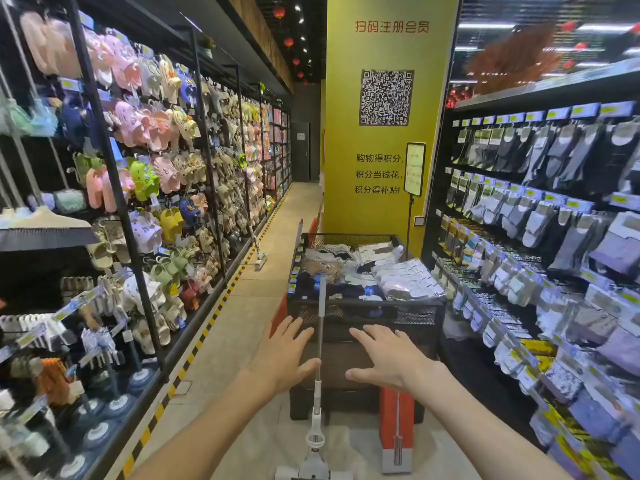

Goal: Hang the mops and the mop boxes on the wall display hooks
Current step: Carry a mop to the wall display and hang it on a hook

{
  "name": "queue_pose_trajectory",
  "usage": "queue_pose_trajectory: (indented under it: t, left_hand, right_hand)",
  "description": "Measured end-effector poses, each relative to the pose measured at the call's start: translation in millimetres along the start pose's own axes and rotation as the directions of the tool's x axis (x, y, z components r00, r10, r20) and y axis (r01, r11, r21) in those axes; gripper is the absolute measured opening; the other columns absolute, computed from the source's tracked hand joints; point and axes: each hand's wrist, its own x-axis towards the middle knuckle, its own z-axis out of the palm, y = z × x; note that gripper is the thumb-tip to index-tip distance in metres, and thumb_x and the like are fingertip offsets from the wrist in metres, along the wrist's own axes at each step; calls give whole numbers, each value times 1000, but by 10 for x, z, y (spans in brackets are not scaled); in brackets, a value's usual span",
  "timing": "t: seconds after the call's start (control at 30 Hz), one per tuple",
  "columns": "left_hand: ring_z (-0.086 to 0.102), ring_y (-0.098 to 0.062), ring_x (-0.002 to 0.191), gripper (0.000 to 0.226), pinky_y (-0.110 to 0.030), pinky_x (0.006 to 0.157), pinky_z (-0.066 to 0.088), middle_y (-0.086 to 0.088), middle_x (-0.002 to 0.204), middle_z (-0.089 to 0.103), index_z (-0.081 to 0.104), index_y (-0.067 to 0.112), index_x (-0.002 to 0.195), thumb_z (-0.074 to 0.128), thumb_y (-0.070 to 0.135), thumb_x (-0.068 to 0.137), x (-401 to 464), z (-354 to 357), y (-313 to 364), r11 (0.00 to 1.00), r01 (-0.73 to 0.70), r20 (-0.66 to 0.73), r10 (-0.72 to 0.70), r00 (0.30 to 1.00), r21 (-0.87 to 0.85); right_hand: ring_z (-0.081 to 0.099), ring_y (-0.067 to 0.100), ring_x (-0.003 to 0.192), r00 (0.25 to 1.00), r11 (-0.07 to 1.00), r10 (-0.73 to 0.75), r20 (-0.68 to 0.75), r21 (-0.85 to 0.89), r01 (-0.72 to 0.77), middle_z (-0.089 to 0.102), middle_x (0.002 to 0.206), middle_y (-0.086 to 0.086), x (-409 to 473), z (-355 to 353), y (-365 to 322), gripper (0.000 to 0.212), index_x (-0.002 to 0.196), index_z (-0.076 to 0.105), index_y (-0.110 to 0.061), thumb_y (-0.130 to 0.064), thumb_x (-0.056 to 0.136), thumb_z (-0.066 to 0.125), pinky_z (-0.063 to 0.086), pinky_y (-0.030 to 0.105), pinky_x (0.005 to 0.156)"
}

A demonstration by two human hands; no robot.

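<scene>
Shop aisle, left hand [282, 358] and right hand [384, 358] outstretched palms-down, fingers spread wide, flanking upright mop [320, 341]

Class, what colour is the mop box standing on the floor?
Red-orange mop box, seen in the head view.

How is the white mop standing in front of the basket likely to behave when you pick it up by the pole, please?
The white mop looks stiff: its pole runs straight. It is probably light, being thin. It may tip easily, since it stands nearly upright against the basket, and the flat head could swing at its joint.
</scene>
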Motion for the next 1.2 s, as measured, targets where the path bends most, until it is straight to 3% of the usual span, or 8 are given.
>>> queue_pose_trajectory:
  t: [0.67, 0.97, 1.2]
  left_hand:
    - [16, -23, 161, 68, -50, 131, 12, 0, 172, 25, 28, 31, 163, 38, 64, 104, 1463, 885, -962, 991, 1, 74, 8, 997, -131]
    - [17, -23, 160, 65, -45, 128, 16, 0, 172, 24, 26, 28, 164, 39, 57, 107, 2539, 1349, -1097, 981, 25, 154, 5, 988, -192]
    - [30, -22, 155, 65, -43, 127, 28, -1, 166, 36, 33, 23, 162, 47, 53, 106, 3689, 1896, -1125, 941, 109, 225, -36, 974, -320]
  right_hand:
    - [23, 28, 161, 993, 995, 89, 83, 30, -92, 25, 173, 4, 1805, 358, -19, 86, 167, 21, -30, -71, 98, 52, 29, 50, 127]
    - [31, 28, 157, 986, 990, 99, 131, 84, -110, 29, 172, 4, 2886, 675, 552, 85, 167, 22, -29, -70, 99, 51, 35, 49, 123]
    - [42, 27, 150, 978, 981, 81, 192, 160, -112, 37, 167, 2, 3908, 919, 1159, 77, 166, 26, -28, -64, 103, 51, 38, 46, 119]
